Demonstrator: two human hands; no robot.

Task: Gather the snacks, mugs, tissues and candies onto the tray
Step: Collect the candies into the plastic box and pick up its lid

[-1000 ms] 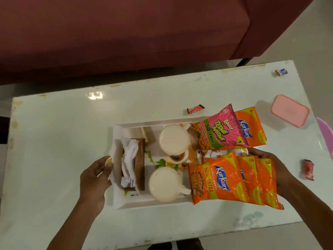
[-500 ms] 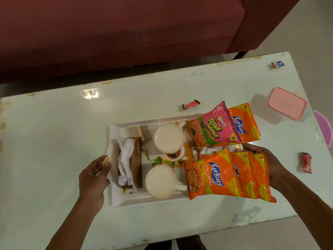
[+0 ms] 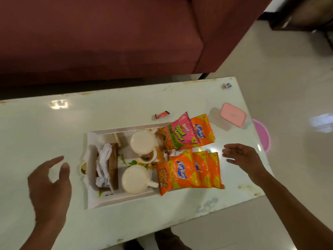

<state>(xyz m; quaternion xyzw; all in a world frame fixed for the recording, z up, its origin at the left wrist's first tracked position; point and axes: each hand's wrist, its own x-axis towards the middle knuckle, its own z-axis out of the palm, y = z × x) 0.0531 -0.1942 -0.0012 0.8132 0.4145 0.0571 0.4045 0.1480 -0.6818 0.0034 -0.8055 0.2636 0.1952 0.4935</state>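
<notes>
A white tray [image 3: 115,202] rests on the white table. It holds a wooden tissue holder with white tissues [image 3: 106,165], two cream mugs [image 3: 142,141] [image 3: 135,179], a pink snack packet [image 3: 177,134] and orange snack packets [image 3: 189,170] that overhang its right side. A red candy [image 3: 162,114] lies on the table behind the tray, and another candy [image 3: 226,85] lies near the far right corner. My left hand [image 3: 49,188] hovers open left of the tray. My right hand [image 3: 241,156] hovers open just right of the orange packets.
A pink-lidded clear box [image 3: 233,114] stands on the table [image 3: 45,134] at the right. A pink round object [image 3: 263,136] sits below the table's right edge. A maroon sofa [image 3: 108,42] runs behind the table. Shiny floor lies to the right.
Both hands have let go of the tray's ends and drawn outward, away from it. The camera view has risen and shifted, so the red candy at the right edge is out of sight.
</notes>
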